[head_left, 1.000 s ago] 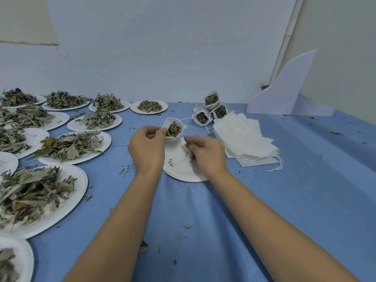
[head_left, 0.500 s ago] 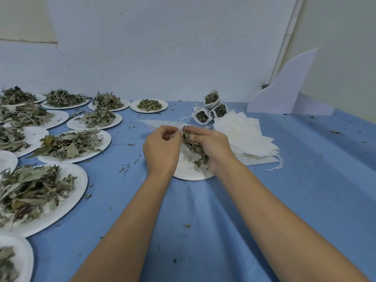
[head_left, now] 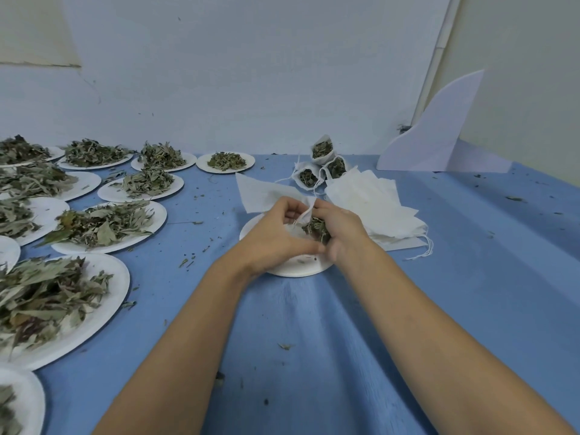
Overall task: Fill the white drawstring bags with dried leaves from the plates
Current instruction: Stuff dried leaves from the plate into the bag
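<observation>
Pinching the rim of a white drawstring bag [head_left: 307,211], the left hand [head_left: 276,235] holds it over a near-bare plate [head_left: 295,270]. The right hand [head_left: 343,227] grips a clump of dried leaves [head_left: 316,229] at its mouth. The cloth looks limp and light and the leaves brittle, so hold the bag by its rim. Empty bags [head_left: 373,208] lie just beside. No writing is readable.

No legible text or labels.

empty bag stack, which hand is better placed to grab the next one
Right, likely. The right hand lies just beside the empty bag stack; the left hand is on the far side, pinching a bag. The right grips leaves to unload first.
</observation>
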Tool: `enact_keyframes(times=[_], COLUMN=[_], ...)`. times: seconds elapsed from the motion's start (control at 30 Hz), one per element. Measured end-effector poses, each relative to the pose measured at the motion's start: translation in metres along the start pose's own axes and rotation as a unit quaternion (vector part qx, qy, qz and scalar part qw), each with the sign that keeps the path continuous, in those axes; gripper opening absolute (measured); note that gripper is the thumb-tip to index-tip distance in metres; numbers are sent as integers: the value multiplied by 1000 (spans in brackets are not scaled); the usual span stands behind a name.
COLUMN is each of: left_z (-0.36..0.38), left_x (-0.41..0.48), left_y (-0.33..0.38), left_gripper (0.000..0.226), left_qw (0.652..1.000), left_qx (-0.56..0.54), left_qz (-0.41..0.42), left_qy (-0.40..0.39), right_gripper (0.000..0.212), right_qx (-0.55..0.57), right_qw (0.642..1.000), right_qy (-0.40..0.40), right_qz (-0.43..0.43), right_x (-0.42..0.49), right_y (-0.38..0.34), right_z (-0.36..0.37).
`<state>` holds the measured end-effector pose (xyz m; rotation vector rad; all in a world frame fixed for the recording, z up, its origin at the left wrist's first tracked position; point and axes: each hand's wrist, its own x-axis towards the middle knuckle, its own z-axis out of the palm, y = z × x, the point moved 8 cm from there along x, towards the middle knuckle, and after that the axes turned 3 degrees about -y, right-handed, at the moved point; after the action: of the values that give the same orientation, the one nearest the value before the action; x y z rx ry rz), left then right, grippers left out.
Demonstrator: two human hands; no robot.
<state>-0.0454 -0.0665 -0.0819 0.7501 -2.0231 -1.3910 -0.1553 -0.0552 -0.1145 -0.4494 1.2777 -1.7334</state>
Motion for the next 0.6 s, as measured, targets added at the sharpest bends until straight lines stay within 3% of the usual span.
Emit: enact_keyframes(times=[0.1, 0.33, 0.47, 0.6], left_z=[3, -5, -8, -9], left_x=[2, 4, 4, 2], left_y=[2, 1, 2, 6], left_gripper=[61, 49, 45, 38], left_qw=[999, 996, 993, 988], left_qx=[30, 36, 40, 24], left_qz=[26, 57, 61, 71], left_qy=[10, 51, 88, 138], right_gripper=[32, 38, 30, 41], right_qx=[-4, -2, 15, 47], right_qw=[1000, 1000, 1000, 999], right_qy=[5, -3, -5, -3], right_qz=[4, 5, 2, -21], right_x=[-1, -4, -6, -7], right_y=[0, -1, 1, -2], right_z=[-1, 4, 6, 9])
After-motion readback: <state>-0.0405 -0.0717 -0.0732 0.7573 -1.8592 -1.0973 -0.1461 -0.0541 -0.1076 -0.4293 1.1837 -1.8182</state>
